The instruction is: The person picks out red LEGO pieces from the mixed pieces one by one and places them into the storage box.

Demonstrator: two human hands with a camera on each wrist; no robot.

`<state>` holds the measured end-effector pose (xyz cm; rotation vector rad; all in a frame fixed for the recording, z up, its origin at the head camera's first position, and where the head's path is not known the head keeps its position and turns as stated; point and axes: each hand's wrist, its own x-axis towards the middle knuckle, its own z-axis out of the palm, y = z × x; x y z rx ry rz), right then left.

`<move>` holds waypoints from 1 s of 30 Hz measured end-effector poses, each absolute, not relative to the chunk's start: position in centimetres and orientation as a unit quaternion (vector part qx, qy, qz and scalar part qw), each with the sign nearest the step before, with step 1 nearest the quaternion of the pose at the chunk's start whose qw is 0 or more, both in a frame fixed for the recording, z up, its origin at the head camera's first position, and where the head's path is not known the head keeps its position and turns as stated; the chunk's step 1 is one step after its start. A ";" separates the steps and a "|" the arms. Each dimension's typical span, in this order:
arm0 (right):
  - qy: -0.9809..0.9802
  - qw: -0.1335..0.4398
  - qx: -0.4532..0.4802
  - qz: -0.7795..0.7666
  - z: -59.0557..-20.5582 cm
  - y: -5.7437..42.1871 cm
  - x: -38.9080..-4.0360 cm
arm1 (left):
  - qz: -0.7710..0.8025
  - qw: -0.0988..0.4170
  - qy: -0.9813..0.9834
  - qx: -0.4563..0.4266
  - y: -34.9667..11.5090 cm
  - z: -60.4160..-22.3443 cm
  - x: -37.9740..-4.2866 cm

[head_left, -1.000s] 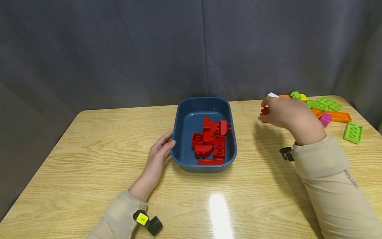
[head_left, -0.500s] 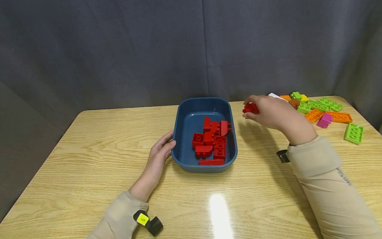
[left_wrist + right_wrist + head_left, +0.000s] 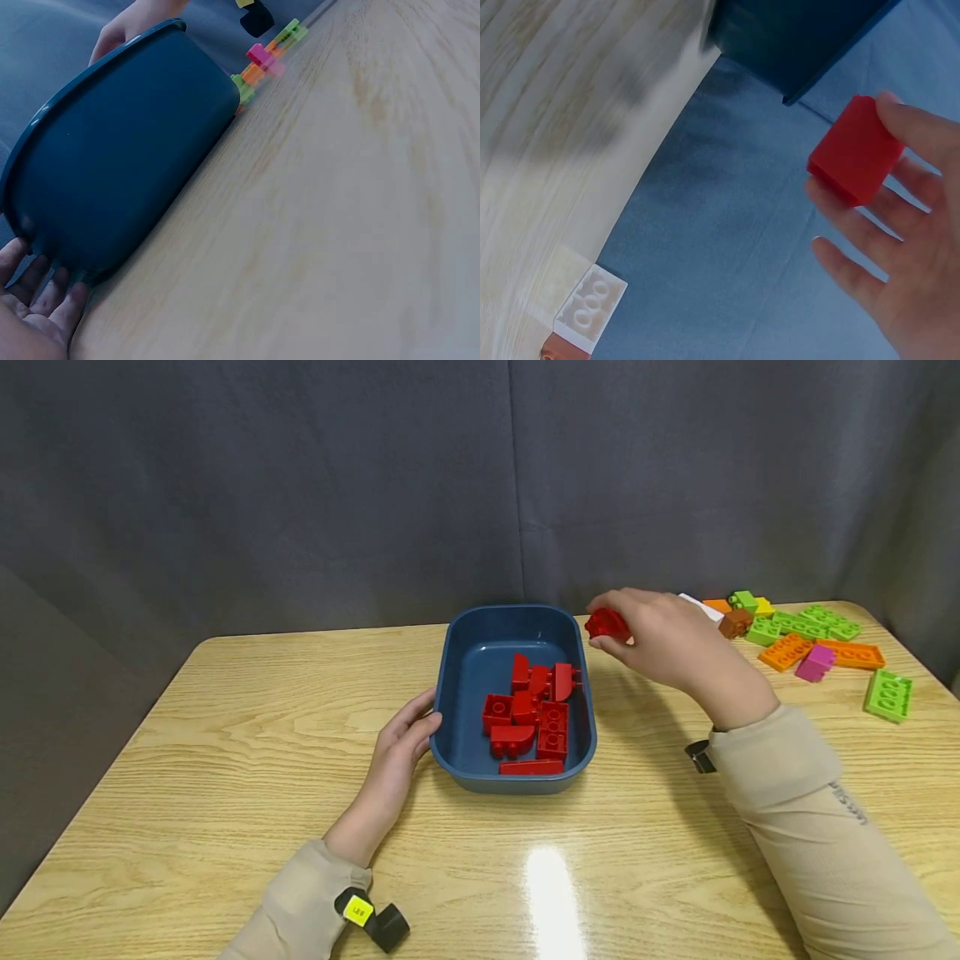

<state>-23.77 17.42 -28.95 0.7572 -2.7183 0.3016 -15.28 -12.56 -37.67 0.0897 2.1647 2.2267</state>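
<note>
A dark blue bin [image 3: 472,668] stands on the table with several red toy building bricks [image 3: 552,731] lying in its right and near part. My left hand [image 3: 401,739] rests against the bin's left outer wall; in the left wrist view, its fingertips touch the wall [image 3: 120,142] near the base. My right hand [image 3: 663,639] holds a red toy building brick [image 3: 606,625] between thumb and fingers, in the air beside the bin's far right rim. In the right wrist view, the held brick [image 3: 859,150] shows a smooth face, pinched at its edges.
Several loose bricks lie at the table's far right: a white brick [image 3: 701,607], a brown brick [image 3: 736,623], an orange brick [image 3: 786,652], a magenta brick [image 3: 816,663] and a green brick [image 3: 888,695]. A dark grey curtain [image 3: 337,493] hangs behind the table [image 3: 262,735].
My right hand has moved left with the red brick, from beside the loose bricks to near the bin's right rim. The left hand and the bin have stayed in place.
</note>
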 end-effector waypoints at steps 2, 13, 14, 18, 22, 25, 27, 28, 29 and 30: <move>-0.941 0.162 0.277 0.107 -29.1 17.2 -23.8 | 0.717 0.017 0.697 0.029 -12.6 -37.7 -15.3; -0.906 0.203 0.355 0.107 -30.0 15.7 -23.8 | 0.715 0.019 0.698 0.028 -12.6 -37.6 -15.2; -0.905 0.203 0.359 0.107 -30.1 15.6 -23.8 | 0.715 0.020 0.698 0.027 -12.6 -37.6 -15.2; -0.903 0.193 0.370 0.104 -30.3 15.0 -23.8 | 0.715 0.020 0.698 0.029 -12.6 -37.6 -15.2; -0.901 0.192 0.375 0.099 -30.6 14.7 -23.6 | 0.714 0.018 0.699 0.032 -12.6 -37.5 -15.3; -0.900 0.196 0.377 0.099 -30.7 14.6 -23.6 | 0.714 0.018 0.699 0.032 -12.6 -37.6 -15.3; -0.898 0.197 0.381 0.099 -30.9 14.5 -23.6 | 0.714 0.019 0.699 0.030 -12.6 -37.6 -15.2; -0.896 0.197 0.385 0.098 -30.9 14.4 -23.6 | 0.714 0.019 0.700 0.029 -12.6 -37.6 -15.2; -0.895 0.197 0.388 0.098 -31.0 14.4 -23.6 | 0.714 0.020 0.699 0.029 -12.6 -37.6 -15.2; -0.894 0.196 0.391 0.097 -31.1 14.3 -23.6 | 0.715 0.020 0.699 0.029 -12.6 -37.6 -15.2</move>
